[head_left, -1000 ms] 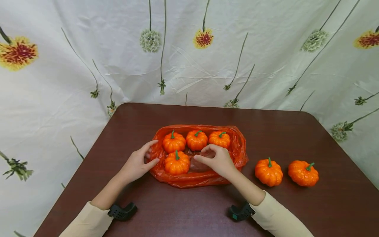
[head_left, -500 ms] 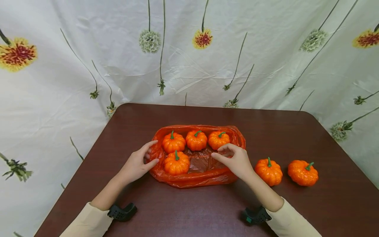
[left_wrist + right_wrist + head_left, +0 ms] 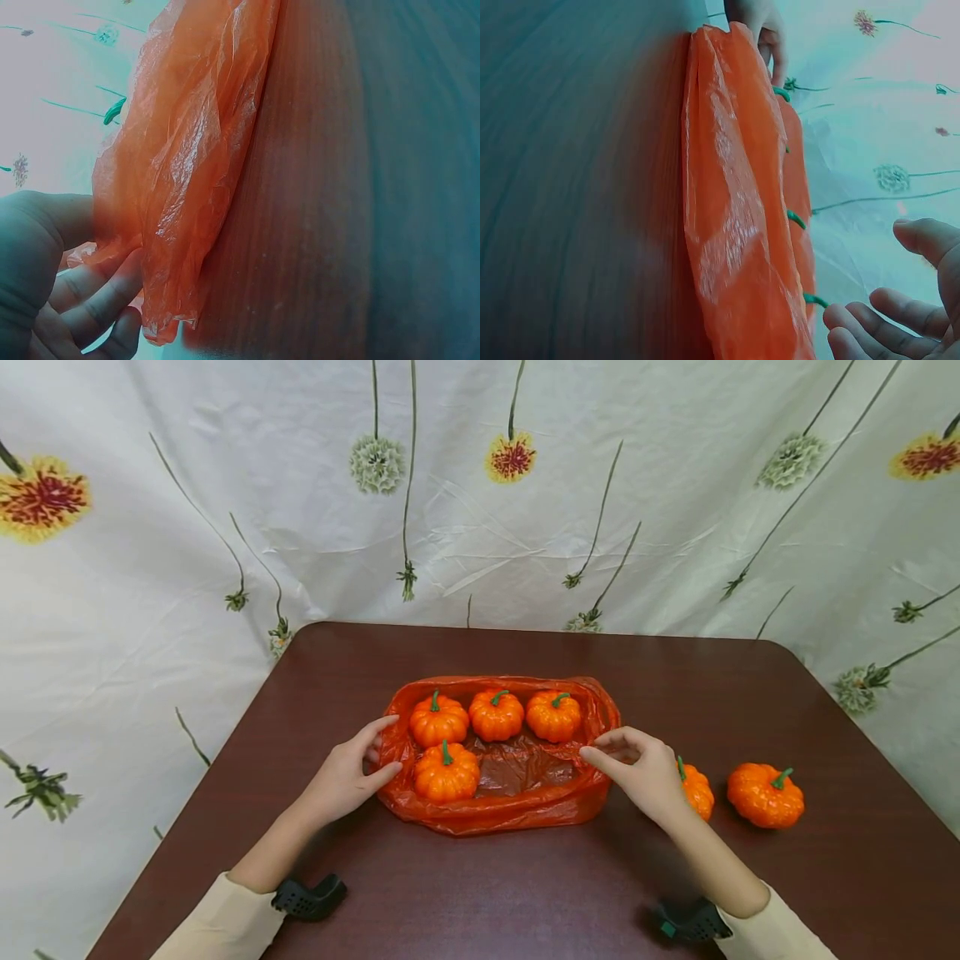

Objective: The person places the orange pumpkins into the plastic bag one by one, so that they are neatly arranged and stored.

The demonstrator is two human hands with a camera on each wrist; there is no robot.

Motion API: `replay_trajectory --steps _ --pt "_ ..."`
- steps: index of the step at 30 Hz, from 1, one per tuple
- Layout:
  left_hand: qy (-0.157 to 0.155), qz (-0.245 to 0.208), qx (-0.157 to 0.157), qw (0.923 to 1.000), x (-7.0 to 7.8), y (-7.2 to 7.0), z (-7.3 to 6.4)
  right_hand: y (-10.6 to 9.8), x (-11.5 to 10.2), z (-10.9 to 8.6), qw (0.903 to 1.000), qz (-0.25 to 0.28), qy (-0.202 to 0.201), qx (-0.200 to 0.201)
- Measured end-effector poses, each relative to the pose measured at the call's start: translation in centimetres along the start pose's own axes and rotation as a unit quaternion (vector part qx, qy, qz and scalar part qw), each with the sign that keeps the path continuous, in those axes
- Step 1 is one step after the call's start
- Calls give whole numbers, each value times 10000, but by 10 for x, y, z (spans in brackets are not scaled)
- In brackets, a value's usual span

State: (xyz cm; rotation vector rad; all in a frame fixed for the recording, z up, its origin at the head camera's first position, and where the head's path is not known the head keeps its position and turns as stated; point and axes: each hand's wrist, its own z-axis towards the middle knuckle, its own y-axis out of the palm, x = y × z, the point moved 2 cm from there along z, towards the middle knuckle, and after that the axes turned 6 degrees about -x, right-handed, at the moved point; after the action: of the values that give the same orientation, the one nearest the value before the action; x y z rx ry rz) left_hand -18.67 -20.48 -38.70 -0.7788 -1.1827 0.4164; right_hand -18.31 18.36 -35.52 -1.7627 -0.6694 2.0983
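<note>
An orange plastic bag [image 3: 517,818] lies on the table with its mouth wide, holding several small orange pumpkins, such as one pumpkin [image 3: 447,777] at the front left. My left hand [image 3: 347,777] holds the bag's left end; in the left wrist view its thumb [image 3: 71,219] and fingers [image 3: 101,307] are around the thin plastic. At the bag's right rim hovers my right hand [image 3: 647,777], nothing in its grasp, thumb and fingers apart in the right wrist view. Behind that hand, a pumpkin [image 3: 697,792] on the table is partly hidden.
Another pumpkin [image 3: 765,796] sits on the dark brown table [image 3: 480,893], farther right. A white cloth [image 3: 300,527] printed with flowers hangs behind the table. Each wrist wears a black camera mount.
My right hand has moved right, from over the inside of the bag to its right rim, now covering part of the nearer loose pumpkin. The left hand has stayed in place.
</note>
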Motion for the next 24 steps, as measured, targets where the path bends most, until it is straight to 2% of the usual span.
replay_trajectory --steps 7,13,17,22,24 --pt "6 -19 -22 10000 1 0 0 -23 7 -15 9995 -187 150 226" --pt "53 -10 -6 10000 1 -1 0 -42 15 -29 9975 -350 457 410" --pt "109 27 30 9999 2 -1 0 -55 22 -37 9968 -227 607 470" --pt "105 37 25 9999 1 0 0 -71 30 -45 9968 187 530 574" --pt "99 35 21 9999 1 -1 0 -78 32 -48 9963 183 526 660"
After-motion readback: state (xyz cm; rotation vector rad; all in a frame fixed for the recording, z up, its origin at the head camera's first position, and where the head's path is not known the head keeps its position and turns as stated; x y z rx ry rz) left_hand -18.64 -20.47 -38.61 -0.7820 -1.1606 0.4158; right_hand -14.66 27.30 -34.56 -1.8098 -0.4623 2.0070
